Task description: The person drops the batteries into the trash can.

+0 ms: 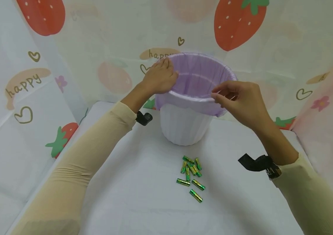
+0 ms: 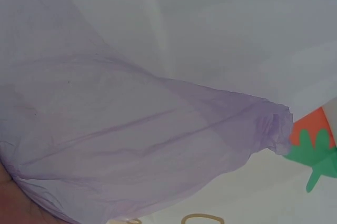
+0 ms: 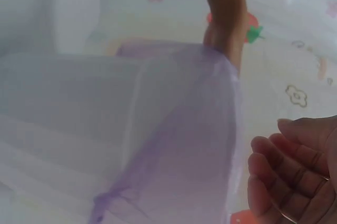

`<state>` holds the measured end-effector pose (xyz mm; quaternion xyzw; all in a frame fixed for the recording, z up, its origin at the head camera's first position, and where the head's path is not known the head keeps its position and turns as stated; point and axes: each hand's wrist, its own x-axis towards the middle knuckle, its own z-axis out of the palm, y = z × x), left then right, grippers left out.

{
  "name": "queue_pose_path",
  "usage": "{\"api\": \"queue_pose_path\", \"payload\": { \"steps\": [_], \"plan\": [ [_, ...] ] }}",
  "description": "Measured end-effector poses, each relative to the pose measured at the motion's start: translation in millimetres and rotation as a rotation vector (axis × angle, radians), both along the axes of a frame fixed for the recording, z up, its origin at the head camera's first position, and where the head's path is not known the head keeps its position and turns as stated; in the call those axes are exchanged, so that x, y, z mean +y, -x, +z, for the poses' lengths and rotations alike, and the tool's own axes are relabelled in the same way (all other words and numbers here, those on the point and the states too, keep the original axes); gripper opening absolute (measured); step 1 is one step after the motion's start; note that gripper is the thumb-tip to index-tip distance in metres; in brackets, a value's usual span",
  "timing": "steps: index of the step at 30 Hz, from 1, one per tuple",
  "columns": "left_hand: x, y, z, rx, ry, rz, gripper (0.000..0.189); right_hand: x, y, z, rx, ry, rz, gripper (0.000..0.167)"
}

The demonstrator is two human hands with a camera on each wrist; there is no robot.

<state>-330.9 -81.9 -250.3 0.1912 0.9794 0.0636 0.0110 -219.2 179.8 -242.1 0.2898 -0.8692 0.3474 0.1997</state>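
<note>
A white ribbed trash bin (image 1: 181,125) stands upright on the table. Its purple trash bag (image 1: 197,76) lines the inside and is folded down over the rim. At the rim's left side lies my left hand (image 1: 161,76), its fingers extended over the bag's edge. My right hand (image 1: 241,99) is at the right of the rim with fingers loosely bent. In the right wrist view this hand (image 3: 292,179) holds nothing and a gap separates it from the bag (image 3: 195,145). The bag's hanging fold (image 2: 137,129) fills much of the left wrist view, hiding most of the left hand.
Several green and gold batteries (image 1: 196,195) lie loosely grouped on the white tabletop (image 1: 142,209) in front of the bin. A wall sheet (image 1: 119,32) printed with strawberries rises behind, and similar sheets stand at both sides.
</note>
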Motion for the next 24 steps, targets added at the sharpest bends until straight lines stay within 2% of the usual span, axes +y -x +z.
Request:
{"api": "queue_pose_path", "payload": {
  "steps": [6, 11, 18, 24],
  "plan": [
    [0.1, 0.2, -1.9, 0.012, 0.006, -0.008, 0.068, 4, -21.6, -28.9, -0.009, 0.024, 0.065, 0.007],
    [0.2, 1.2, -0.6, 0.024, 0.001, -0.003, 0.067, 3, -35.9, -53.6, 0.025, -0.007, 0.093, 0.009],
    [0.7, 0.7, -0.1, 0.029, 0.003, -0.002, 0.067, 3, -53.6, -93.0, 0.041, -0.078, 0.069, 0.01],
    [0.8, 0.8, -0.4, 0.025, 0.001, 0.002, 0.068, 7, -62.6, -122.5, -0.016, -0.068, 0.057, 0.01]
  ]
}}
